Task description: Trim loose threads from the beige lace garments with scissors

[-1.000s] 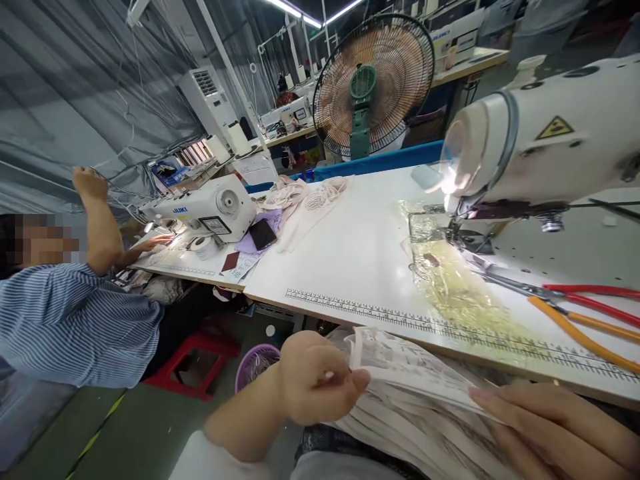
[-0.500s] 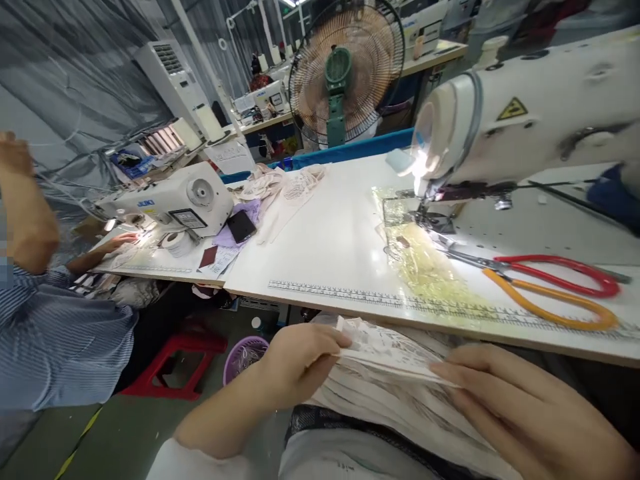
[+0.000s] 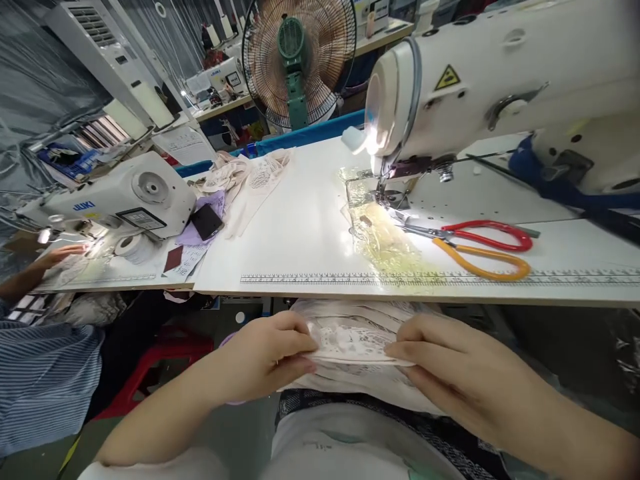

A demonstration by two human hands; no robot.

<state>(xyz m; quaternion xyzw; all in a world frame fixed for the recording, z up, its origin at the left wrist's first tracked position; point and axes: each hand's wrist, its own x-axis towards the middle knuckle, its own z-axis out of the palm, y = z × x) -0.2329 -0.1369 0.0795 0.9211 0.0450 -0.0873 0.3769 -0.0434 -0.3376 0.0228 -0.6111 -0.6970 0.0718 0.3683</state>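
My left hand (image 3: 260, 357) and my right hand (image 3: 450, 367) each pinch one end of a pale lace fabric piece (image 3: 353, 343), the top one of a stack (image 3: 350, 383) lying on my lap below the table edge. The white sewing table (image 3: 300, 233) is just beyond, with a ruler strip (image 3: 400, 279) along its front edge. A white sewing machine (image 3: 475, 80) stands at the right, its lamp lit over the needle plate (image 3: 385, 197). Red-handled scissors (image 3: 480, 235) and orange-handled scissors (image 3: 475, 261) lie beside it.
A shiny yellowish patch (image 3: 385, 243) covers the table near the needle. More lace pieces (image 3: 250, 177) and a phone (image 3: 207, 221) lie at the far left. A second sewing machine (image 3: 115, 197) is used by a person in a striped shirt (image 3: 40, 380). A fan (image 3: 297, 60) stands behind.
The view has swung right and down. My hands came closer together on the lace piece, which now lies flatter over the stack. The neighbour's raised arm has left the view.
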